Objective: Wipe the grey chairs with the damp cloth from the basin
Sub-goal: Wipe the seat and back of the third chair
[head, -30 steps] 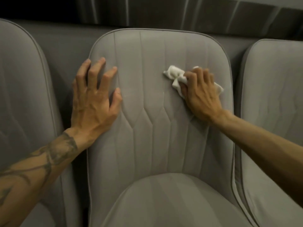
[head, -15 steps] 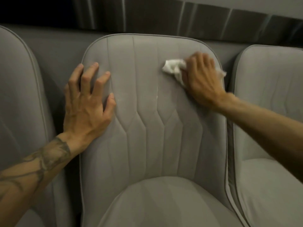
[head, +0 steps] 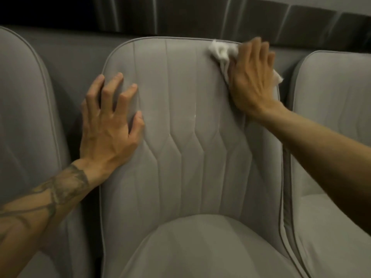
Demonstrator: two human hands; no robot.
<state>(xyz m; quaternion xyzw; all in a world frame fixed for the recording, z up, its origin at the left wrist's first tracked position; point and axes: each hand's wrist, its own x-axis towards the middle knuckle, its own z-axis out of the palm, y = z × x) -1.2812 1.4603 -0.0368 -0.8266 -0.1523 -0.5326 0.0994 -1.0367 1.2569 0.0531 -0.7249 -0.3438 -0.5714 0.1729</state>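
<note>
The middle grey chair [head: 180, 121] has a stitched backrest and fills the centre of the view. My right hand [head: 251, 77] holds a bunched white cloth [head: 220, 50] and presses it against the backrest's top right corner. Cloth shows at both sides of the hand, and the thumb is hidden. My left hand [head: 109, 121] rests on the left edge of the same backrest, fingers spread and fingertips on the fabric, holding nothing.
Another grey chair [head: 22, 117] stands close on the left and a third one [head: 331, 117] close on the right, with narrow dark gaps between. Behind the backrests runs a grey ledge and a dark panelled wall [head: 180, 15].
My right hand has slid the cloth up the backrest from the middle right to the top right corner. My left hand has stayed on the left edge.
</note>
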